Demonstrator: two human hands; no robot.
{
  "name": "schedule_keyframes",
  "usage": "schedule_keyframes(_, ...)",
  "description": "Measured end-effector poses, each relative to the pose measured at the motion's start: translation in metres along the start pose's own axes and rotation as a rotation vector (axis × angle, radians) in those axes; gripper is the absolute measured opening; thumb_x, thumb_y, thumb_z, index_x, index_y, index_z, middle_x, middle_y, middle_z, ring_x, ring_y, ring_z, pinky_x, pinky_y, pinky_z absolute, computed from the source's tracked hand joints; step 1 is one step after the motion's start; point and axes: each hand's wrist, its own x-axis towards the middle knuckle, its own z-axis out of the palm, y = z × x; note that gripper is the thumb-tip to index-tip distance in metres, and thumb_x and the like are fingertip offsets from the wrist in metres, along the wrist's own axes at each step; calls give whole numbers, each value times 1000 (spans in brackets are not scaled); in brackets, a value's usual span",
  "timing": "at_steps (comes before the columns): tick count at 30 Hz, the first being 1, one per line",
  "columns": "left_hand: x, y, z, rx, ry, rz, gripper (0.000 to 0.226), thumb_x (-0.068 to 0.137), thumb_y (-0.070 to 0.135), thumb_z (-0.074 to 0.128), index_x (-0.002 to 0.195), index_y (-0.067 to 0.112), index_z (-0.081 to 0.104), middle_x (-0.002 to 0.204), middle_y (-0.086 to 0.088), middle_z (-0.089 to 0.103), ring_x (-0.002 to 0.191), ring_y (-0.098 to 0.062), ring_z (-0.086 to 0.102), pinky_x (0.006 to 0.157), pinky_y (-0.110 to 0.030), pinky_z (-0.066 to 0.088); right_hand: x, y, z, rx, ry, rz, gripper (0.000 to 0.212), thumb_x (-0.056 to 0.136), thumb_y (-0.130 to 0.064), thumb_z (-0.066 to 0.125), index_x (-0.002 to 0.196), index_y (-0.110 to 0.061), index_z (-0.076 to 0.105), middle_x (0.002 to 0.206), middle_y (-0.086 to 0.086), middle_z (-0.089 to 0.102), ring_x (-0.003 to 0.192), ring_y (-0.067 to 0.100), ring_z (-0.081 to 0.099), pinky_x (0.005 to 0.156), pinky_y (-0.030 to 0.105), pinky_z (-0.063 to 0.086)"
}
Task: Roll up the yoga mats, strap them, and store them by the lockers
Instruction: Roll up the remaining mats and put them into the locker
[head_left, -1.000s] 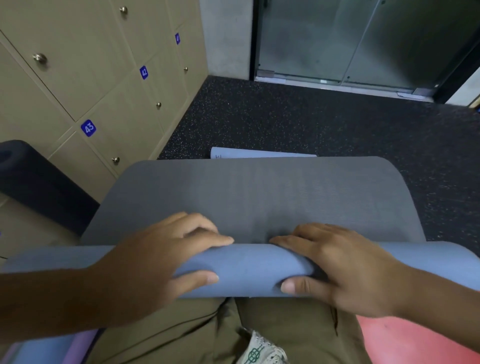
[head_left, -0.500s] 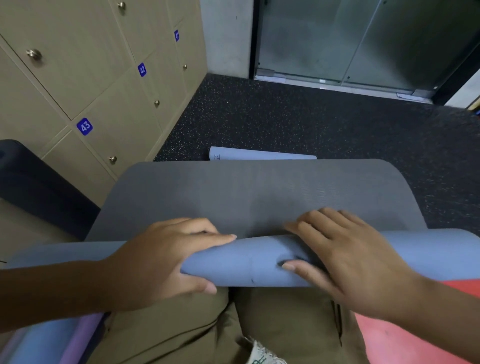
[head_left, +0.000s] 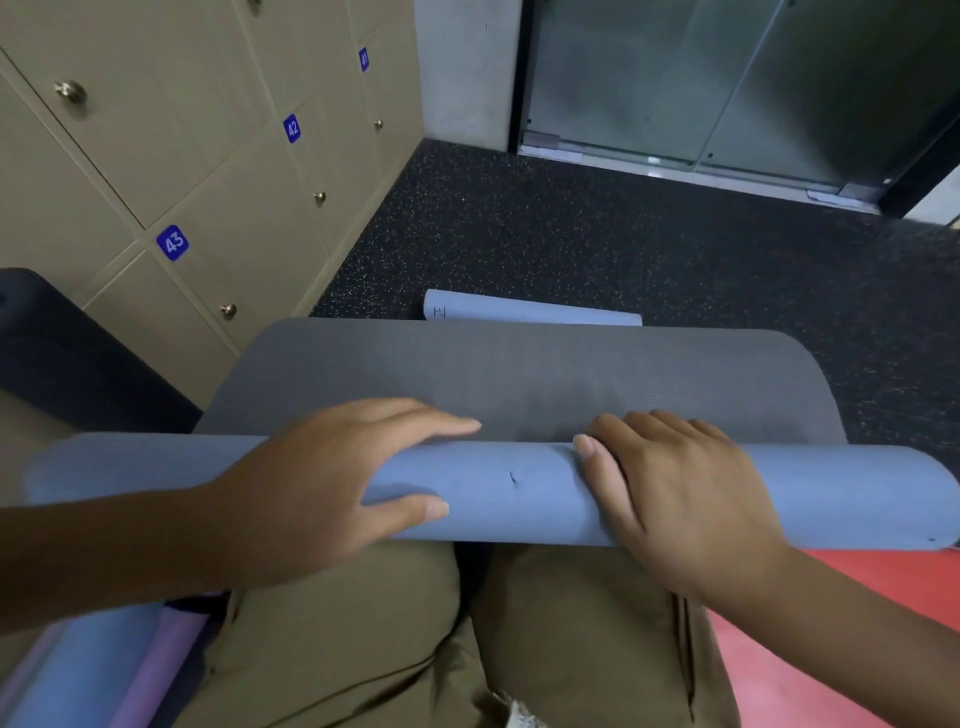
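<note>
A yoga mat, blue outside and grey inside, lies across the floor in front of my knees. Its near part is a thick blue roll (head_left: 509, 488); the flat grey part (head_left: 519, 379) stretches ahead. My left hand (head_left: 332, 483) wraps the roll left of centre, fingers over the top, thumb on the near side. My right hand (head_left: 670, 488) curls over the roll right of centre, fingertips on its far edge. The beige lockers (head_left: 208, 171), numbered 41 to 43, line the left wall.
A second rolled blue mat (head_left: 530, 314) lies on the dark speckled floor just beyond the grey mat's far edge. A red mat (head_left: 841, 639) is under my right knee, blue and purple mats (head_left: 104, 670) at lower left. A dark cushion (head_left: 67, 353) leans against the lockers. Glass doors (head_left: 727, 88) stand ahead.
The roll has turned forward and grown thicker, and the flat grey part is shorter. My right hand's fingers have drawn in from spread to curled on the roll's top.
</note>
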Motion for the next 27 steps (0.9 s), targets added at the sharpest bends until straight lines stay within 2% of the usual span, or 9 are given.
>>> schedule_keyframes(3, -11, 4, 9, 188, 127, 151, 54, 93, 54, 58, 143, 33, 56, 142, 20, 53, 130, -4, 52, 107, -27, 39, 20, -2, -6, 4, -197, 42, 58, 102, -56, 10, 80, -29, 57, 70, -6, 57, 68, 24, 60, 56, 35, 35)
schedule_keyframes(5, -15, 3, 17, 265, 177, 206, 53, 96, 51, 57, 141, 24, 60, 148, 11, 52, 135, -15, 51, 108, -36, 41, 34, 1, -9, 54, -326, 91, 62, 99, -61, 2, 86, -31, 55, 83, -7, 61, 84, 22, 62, 65, 38, 44)
schedule_keyframes(7, -18, 2, 24, 319, 210, 233, 54, 97, 51, 57, 142, 21, 60, 152, 5, 50, 139, -21, 49, 110, -41, 41, 42, 3, -13, 111, -410, 93, 60, 97, -63, 5, 90, -33, 56, 93, -8, 59, 95, 18, 57, 75, 39, 48)
schedule_keyframes(9, -19, -2, 30, 369, 213, 248, 58, 97, 52, 57, 145, 18, 57, 155, 1, 48, 141, -25, 47, 111, -44, 40, 47, 4, -11, 119, -430, 78, 57, 98, -63, 10, 93, -36, 60, 96, -9, 54, 96, 16, 53, 77, 37, 43)
schedule_keyframes(13, -16, -11, 34, 417, 178, 252, 67, 95, 55, 58, 149, 16, 52, 158, -3, 45, 141, -28, 47, 111, -48, 41, 47, 11, 2, 128, -228, 34, 49, 104, -58, 25, 87, -29, 61, 86, -9, 54, 83, 18, 54, 72, 31, 31)
schedule_keyframes(17, -3, -15, 35, 324, 205, 204, 63, 93, 53, 60, 145, 18, 57, 153, 2, 50, 137, -23, 53, 111, -42, 42, 37, 10, 4, 79, -61, -73, 42, 105, -49, 35, 91, -21, 63, 84, -3, 58, 79, 25, 54, 73, 40, 43)
schedule_keyframes(21, 13, -22, 27, 203, 144, 156, 59, 94, 54, 58, 146, 25, 56, 150, 11, 54, 134, -9, 54, 111, -27, 38, 16, 9, 3, -15, 5, -121, 43, 106, -47, 40, 106, -14, 67, 100, 4, 63, 88, 30, 57, 78, 43, 45)
schedule_keyframes(24, 25, -27, 16, 48, 72, 73, 61, 90, 60, 58, 146, 37, 52, 146, 26, 52, 132, 8, 48, 110, -15, 33, 6, 8, 7, -52, 27, -113, 49, 102, -48, 48, 123, -9, 66, 115, 9, 64, 101, 33, 59, 90, 45, 45)
schedule_keyframes(27, 42, -32, 4, -57, -19, -25, 62, 83, 66, 60, 141, 48, 52, 141, 37, 48, 129, 17, 43, 106, -8, 29, 8, 6, 20, -20, 37, -65, 53, 104, -47, 43, 131, -6, 64, 120, 11, 64, 107, 34, 59, 100, 48, 43)
